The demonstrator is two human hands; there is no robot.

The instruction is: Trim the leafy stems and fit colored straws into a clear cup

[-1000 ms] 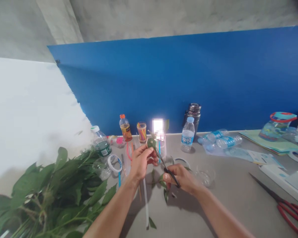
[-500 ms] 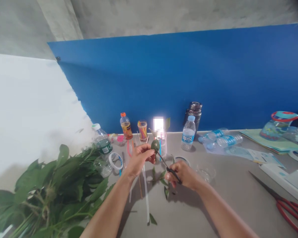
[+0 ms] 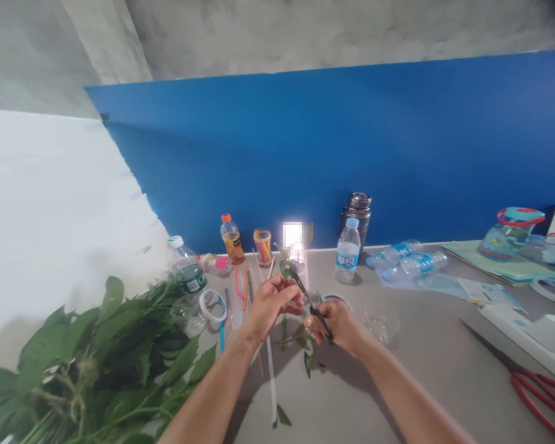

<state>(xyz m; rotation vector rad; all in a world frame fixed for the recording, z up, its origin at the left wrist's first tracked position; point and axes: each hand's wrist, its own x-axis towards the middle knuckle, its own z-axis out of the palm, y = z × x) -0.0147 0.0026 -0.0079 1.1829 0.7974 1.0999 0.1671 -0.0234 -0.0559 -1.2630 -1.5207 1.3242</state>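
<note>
Scissors (image 3: 311, 297): being brought nearer the left hand (image 3: 272, 303) than before.
Left hand: fingers being pinched on a leaf (image 3: 287, 269), left of the water bottle (image 3: 348, 250).
Right hand (image 3: 340, 322): being closed round the scissors' handles, blades at the leaf.
Risk: fingertips possibly being nicked if the leaf slips.

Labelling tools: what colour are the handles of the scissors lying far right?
Red; the scissors' handles show best in head view.

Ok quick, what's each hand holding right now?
Left hand: closed on a small green leaf.
Right hand: closed on black scissors, blades at the leaf.
</note>
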